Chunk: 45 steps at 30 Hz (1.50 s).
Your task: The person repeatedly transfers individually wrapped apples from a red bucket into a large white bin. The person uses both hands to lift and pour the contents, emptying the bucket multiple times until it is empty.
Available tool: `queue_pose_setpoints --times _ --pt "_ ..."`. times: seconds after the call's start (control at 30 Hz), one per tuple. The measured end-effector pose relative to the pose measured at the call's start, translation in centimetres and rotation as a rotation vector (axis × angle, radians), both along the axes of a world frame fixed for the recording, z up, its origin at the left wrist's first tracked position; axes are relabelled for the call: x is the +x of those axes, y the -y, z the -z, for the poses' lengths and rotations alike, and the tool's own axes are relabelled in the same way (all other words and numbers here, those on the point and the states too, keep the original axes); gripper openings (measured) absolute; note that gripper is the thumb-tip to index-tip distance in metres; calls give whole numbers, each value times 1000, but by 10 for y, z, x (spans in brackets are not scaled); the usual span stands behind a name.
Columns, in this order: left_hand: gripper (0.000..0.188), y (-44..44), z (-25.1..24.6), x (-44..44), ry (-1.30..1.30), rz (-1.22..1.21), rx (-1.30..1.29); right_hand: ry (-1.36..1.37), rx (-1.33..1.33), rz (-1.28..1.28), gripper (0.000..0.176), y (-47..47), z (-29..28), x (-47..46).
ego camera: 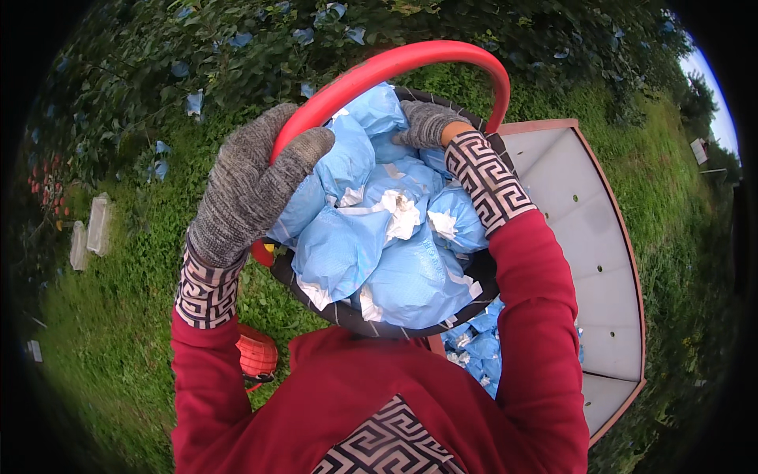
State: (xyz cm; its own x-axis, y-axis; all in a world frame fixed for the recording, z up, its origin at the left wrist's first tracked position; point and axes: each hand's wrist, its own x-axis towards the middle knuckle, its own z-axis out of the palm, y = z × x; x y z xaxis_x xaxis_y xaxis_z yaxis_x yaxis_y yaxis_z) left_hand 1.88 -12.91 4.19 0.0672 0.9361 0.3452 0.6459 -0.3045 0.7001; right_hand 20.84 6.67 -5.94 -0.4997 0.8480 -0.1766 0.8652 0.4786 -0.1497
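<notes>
A round basket with a dark padded rim (379,332) is held up before my chest, full of fruit-like lumps wrapped in blue bags (343,252) with white crumpled paper showing. My left hand (249,183), in a grey knitted glove, grips the basket's red handle (397,65) at its left side, thumb over the front. My right hand (426,123), gloved alike, reaches inside the far right rim, its fingertips among the blue bags. Whether it grasps anything is hidden.
At the right stands a large pale-walled bin (568,207) with a reddish rim and more blue bags (482,349) inside. A red basket (256,352) lies on the grass at the lower left. Leafy trees with blue bags (194,102) rise ahead; pale crates (98,225) are far left.
</notes>
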Motion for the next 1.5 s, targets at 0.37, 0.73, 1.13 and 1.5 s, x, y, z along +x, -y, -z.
queue_pose_setpoints --times 0.37,0.73,1.13,1.5 --pt "34 1 1 1 -14 -63 -40 -340 32 -64 43 -30 35 10" --pt "35 -2 0 3 -92 -55 -10 -336 17 -48 59 -27 45 13" --pt "30 -5 -1 8 -54 -54 11 -358 215 -212 39 12 -3 7" --pt "32 -4 0 7 3 -22 31 -242 -88 -52 50 -7 7 14"
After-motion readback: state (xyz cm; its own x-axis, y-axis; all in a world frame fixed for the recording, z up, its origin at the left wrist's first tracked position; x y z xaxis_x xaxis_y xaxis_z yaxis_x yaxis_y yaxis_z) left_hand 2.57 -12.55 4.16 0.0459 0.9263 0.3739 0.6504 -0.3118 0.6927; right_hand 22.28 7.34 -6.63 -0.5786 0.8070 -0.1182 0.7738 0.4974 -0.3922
